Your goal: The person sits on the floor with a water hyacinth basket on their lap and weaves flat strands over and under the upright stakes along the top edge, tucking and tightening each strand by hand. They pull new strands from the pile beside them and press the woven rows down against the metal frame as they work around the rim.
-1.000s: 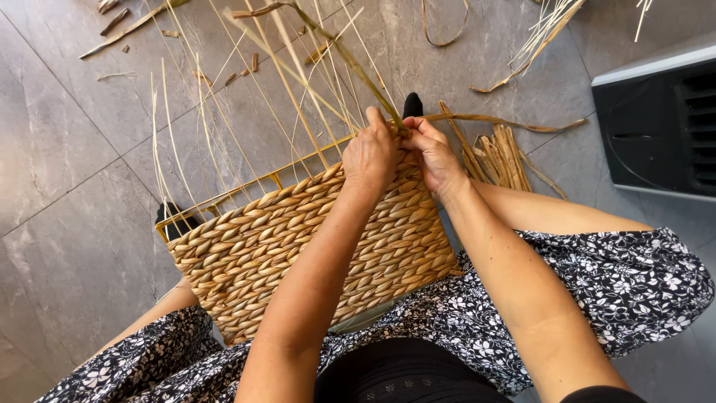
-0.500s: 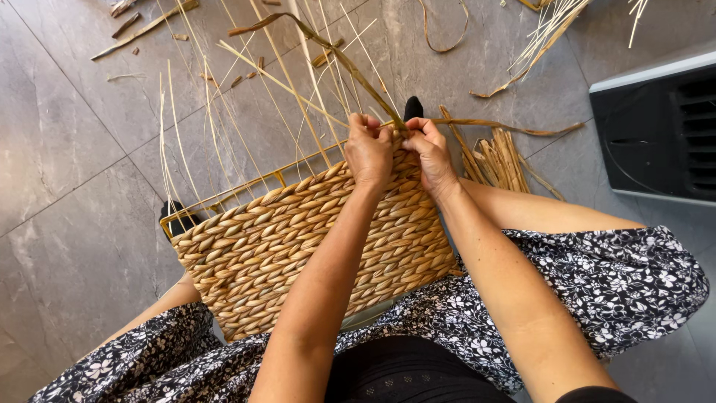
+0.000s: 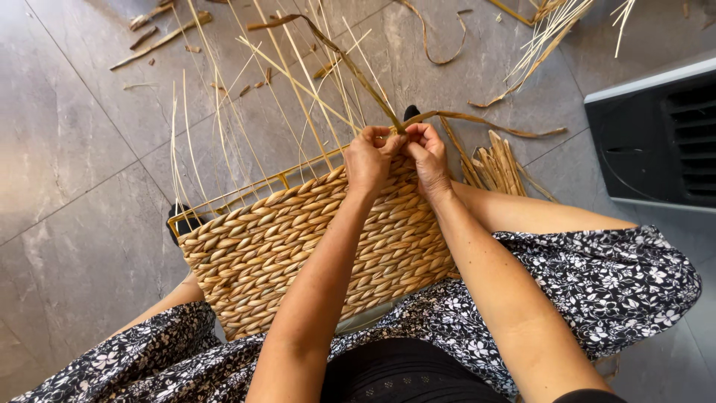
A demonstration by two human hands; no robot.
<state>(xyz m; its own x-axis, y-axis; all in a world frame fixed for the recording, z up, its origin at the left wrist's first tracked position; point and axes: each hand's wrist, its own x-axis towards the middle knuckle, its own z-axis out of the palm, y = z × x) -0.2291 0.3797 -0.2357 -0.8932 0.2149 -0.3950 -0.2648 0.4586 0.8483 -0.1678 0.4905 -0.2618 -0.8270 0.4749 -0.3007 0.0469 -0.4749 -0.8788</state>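
A half-woven straw basket (image 3: 298, 246) on a yellow wire frame (image 3: 246, 190) leans against my lap, its braided side facing up. At its top right rim my left hand (image 3: 371, 158) and my right hand (image 3: 426, 153) meet, both pinching flat brown weaving strands (image 3: 350, 63) that rise up and back from the rim. One strand (image 3: 492, 123) runs off to the right from my right hand. Thin pale upright stakes (image 3: 298, 82) fan out from the basket's top edge.
Grey floor tiles (image 3: 67, 149) carry scattered straw scraps (image 3: 156, 37) at the top left and a loose bundle of pale reeds (image 3: 552, 30) at the top right. A short bundle of cut stalks (image 3: 496, 168) lies beside my right forearm. A dark fan-like appliance (image 3: 656, 134) stands at right.
Both hands stayed at the basket's top right rim and drew closer together. The long brown strand above them has swung a little.
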